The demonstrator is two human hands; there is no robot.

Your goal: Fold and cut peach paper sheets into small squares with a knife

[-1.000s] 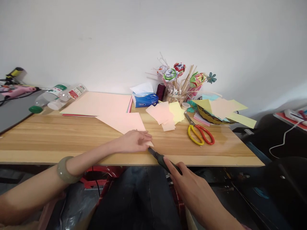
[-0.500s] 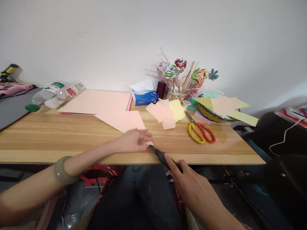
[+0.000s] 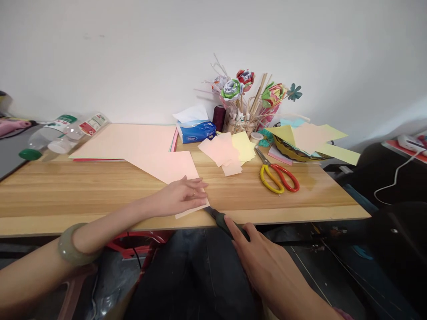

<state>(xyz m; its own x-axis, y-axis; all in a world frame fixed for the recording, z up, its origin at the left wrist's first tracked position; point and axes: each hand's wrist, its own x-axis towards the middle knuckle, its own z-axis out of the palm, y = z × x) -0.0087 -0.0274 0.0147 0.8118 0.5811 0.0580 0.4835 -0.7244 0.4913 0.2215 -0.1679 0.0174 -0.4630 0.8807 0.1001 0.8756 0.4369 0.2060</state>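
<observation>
A pink paper sheet (image 3: 180,164) lies on the table, its lower part running under my left hand (image 3: 187,194). That hand presses flat on it with the fingers stretched out. My right hand (image 3: 256,251) is wrapped round the dark handle of a utility knife (image 3: 223,221), index finger along its top. The knife's blade touches the sheet's lower right corner, just beyond my left fingertips. Scissors (image 3: 278,175) with one yellow and one red handle loop rest to the right, beside small pink squares (image 3: 221,149) and yellow squares (image 3: 245,146).
A stack of large sheets (image 3: 133,138), bottles (image 3: 55,126) and a blue tissue pack (image 3: 198,132) stand along the back. Paper flowers (image 3: 233,89) rise from a jar; a basket (image 3: 293,152) holds more paper. The table's front edge (image 3: 100,229) is near my hands.
The view has shifted slightly. My left hand now lies flatter, and more of the sheet's lower edge shows below it. The knife is still at the corner in my right hand.
</observation>
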